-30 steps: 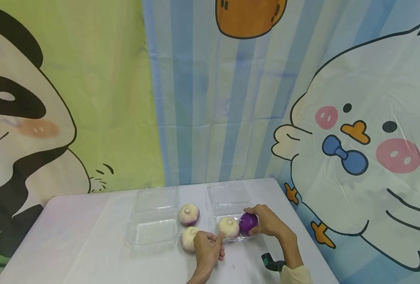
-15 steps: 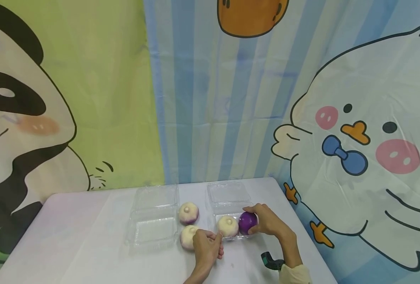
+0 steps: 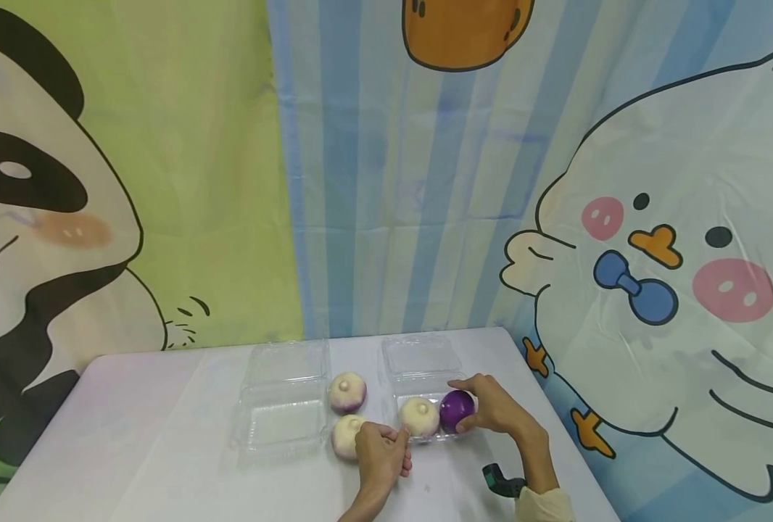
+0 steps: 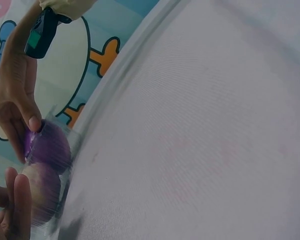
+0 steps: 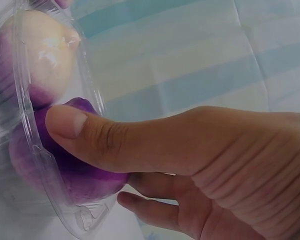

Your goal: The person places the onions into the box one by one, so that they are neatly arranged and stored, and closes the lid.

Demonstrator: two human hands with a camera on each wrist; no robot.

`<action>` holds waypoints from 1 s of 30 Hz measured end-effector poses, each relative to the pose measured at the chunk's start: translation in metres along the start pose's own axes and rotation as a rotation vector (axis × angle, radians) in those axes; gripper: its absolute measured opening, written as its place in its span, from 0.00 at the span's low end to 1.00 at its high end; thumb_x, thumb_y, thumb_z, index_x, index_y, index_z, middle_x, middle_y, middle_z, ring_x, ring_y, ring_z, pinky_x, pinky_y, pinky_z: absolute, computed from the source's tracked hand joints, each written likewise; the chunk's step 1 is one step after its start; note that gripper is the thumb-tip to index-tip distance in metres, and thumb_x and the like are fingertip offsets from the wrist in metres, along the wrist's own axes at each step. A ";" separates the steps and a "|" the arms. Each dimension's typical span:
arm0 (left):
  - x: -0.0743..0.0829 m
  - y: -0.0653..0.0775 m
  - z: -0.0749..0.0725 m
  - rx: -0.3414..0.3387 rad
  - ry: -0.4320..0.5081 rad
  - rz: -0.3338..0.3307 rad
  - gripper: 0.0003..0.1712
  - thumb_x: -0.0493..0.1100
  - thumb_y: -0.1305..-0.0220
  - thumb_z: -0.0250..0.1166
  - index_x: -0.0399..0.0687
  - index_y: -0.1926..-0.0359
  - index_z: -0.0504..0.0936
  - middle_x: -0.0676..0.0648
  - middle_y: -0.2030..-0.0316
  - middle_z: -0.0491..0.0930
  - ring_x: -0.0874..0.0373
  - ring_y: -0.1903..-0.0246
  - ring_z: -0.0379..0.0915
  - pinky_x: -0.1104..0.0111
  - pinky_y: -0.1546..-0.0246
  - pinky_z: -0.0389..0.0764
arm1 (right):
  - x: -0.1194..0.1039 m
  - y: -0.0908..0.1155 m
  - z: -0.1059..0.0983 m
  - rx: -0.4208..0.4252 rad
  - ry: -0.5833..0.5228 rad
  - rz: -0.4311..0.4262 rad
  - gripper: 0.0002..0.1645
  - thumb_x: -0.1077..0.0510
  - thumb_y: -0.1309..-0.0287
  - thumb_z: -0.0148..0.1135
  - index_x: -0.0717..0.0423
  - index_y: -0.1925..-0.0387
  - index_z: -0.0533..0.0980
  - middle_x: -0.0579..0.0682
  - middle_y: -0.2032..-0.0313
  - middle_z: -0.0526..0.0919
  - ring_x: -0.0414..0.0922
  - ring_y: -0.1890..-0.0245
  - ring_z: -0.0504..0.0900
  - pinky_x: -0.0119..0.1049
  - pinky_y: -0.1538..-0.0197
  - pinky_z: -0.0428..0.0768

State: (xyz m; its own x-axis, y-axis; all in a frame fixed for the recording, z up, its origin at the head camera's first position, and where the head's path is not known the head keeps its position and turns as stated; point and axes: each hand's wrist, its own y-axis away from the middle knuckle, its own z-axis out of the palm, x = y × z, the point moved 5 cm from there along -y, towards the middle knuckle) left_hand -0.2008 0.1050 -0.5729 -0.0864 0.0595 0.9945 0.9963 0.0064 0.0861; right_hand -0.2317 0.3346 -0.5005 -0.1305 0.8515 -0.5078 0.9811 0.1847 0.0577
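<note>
In the head view, my right hand (image 3: 496,407) grips a round, glossy purple vegetable (image 3: 457,410) at the right end of a clear plastic clamshell box (image 3: 433,439). The right wrist view shows my thumb (image 5: 72,125) lying across this vegetable, inside the box wall. Beside it sits a cream-and-purple turnip (image 3: 419,417) with its nub upward. My left hand (image 3: 381,457) has curled fingers, thumb and forefinger pinching the box's front left corner. Two more turnips, a rear one (image 3: 346,392) and a front one (image 3: 344,438), lie on the table, the front one partly behind my left hand.
A second clear clamshell box (image 3: 285,428) stands with its lid (image 3: 288,362) laid back, left of the loose turnips. The white table (image 3: 164,435) ends at printed curtains (image 3: 386,217) behind and to the right. A black wrist device (image 3: 502,481) sits at my right wrist.
</note>
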 end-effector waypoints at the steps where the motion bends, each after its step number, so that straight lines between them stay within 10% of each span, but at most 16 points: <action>1: 0.000 0.000 0.000 -0.001 0.000 -0.002 0.16 0.35 0.31 0.71 0.28 0.75 0.86 0.47 0.89 0.82 0.63 0.93 0.77 0.65 0.90 0.85 | 0.001 0.000 0.000 0.001 -0.007 0.002 0.45 0.59 0.57 0.92 0.62 0.34 0.83 0.61 0.38 0.89 0.65 0.36 0.83 0.67 0.32 0.84; 16: -0.003 0.001 -0.002 -0.007 -0.001 -0.019 0.16 0.35 0.31 0.71 0.29 0.75 0.85 0.47 0.89 0.83 0.62 0.93 0.78 0.64 0.89 0.86 | 0.006 -0.002 -0.017 0.108 -0.041 -0.055 0.32 0.51 0.40 0.83 0.63 0.38 0.85 0.63 0.41 0.90 0.63 0.40 0.88 0.64 0.38 0.89; 24: -0.002 0.002 0.000 0.001 0.014 -0.011 0.15 0.35 0.32 0.71 0.27 0.74 0.85 0.46 0.89 0.83 0.63 0.93 0.77 0.64 0.90 0.85 | 0.025 -0.009 -0.032 0.470 -0.076 0.049 0.11 0.60 0.28 0.72 0.63 0.53 0.90 0.54 0.68 0.95 0.48 0.71 0.93 0.36 0.66 0.91; 30: 0.000 0.002 0.000 0.006 0.008 -0.010 0.15 0.35 0.32 0.72 0.28 0.74 0.85 0.46 0.89 0.83 0.62 0.93 0.77 0.64 0.90 0.85 | 0.043 -0.017 -0.030 0.496 -0.146 0.088 0.11 0.59 0.25 0.69 0.65 0.55 0.90 0.58 0.73 0.91 0.49 0.81 0.87 0.29 0.78 0.78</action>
State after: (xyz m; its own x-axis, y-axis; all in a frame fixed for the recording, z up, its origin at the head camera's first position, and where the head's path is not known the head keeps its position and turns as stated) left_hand -0.1988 0.1048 -0.5729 -0.0960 0.0519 0.9940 0.9954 0.0125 0.0955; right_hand -0.2587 0.3829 -0.4982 -0.0576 0.7698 -0.6357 0.9418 -0.1693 -0.2903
